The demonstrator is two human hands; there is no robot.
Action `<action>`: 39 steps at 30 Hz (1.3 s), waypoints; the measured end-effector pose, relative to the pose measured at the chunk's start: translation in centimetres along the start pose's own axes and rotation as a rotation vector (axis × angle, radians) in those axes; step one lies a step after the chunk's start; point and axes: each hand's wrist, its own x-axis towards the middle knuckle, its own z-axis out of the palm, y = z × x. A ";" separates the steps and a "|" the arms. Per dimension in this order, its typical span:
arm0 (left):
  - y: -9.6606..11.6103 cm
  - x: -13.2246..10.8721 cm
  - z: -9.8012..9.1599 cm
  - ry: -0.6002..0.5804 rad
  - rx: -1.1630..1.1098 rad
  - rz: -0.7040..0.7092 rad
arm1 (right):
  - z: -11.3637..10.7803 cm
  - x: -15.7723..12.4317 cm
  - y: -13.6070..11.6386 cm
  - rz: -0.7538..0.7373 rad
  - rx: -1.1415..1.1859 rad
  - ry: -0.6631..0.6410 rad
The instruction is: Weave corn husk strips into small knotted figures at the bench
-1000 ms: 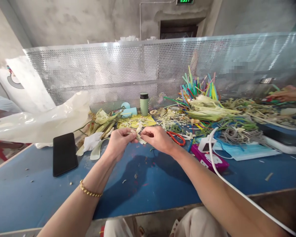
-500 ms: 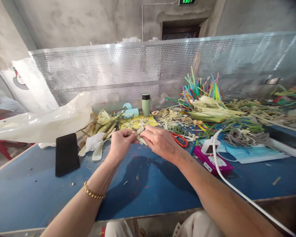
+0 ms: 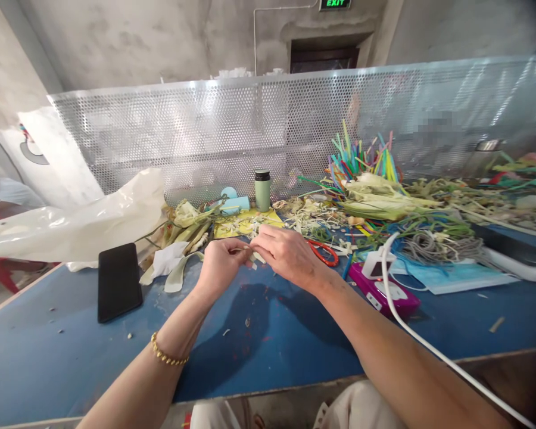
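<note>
My left hand [image 3: 221,266] and my right hand [image 3: 283,250] meet above the blue table [image 3: 232,375], fingertips pinched close together. Between them a small pale strip [image 3: 258,257], like a piece of corn husk, pokes out under the fingers; most of it is hidden. A gold bead bracelet [image 3: 167,353] circles my left wrist. Just beyond the hands lies a yellow sheet [image 3: 232,225] scattered with pale scraps. Red-handled scissors or a red loop [image 3: 325,253], I cannot tell which, rests right of my right hand.
A black phone [image 3: 120,283] and white tissue [image 3: 168,257] lie left. A purple power strip [image 3: 384,289] with a white cable [image 3: 422,345] sits right. Behind stand a green bottle [image 3: 262,192], corn husks [image 3: 375,199], coloured strips [image 3: 361,158] and a perforated metal screen [image 3: 205,131].
Both hands stay pinched together and have drawn slightly closer. The pale piece that stuck up between the fingers is less visible now. The whole view has shifted slightly.
</note>
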 end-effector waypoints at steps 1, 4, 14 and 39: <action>0.2 -0.1 0.0 -0.019 0.020 0.004 | -0.1 0.1 0.3 0.010 0.041 0.010; 0.9 -0.4 0.2 -0.082 0.043 0.003 | -0.2 0.1 1.2 0.086 0.243 0.038; 3.0 -1.1 -0.1 -0.242 -0.293 -0.095 | 0.2 0.1 2.0 0.483 0.738 0.034; 2.0 -0.5 0.9 0.161 -0.522 -0.074 | 1.0 0.0 0.9 0.548 0.824 -0.033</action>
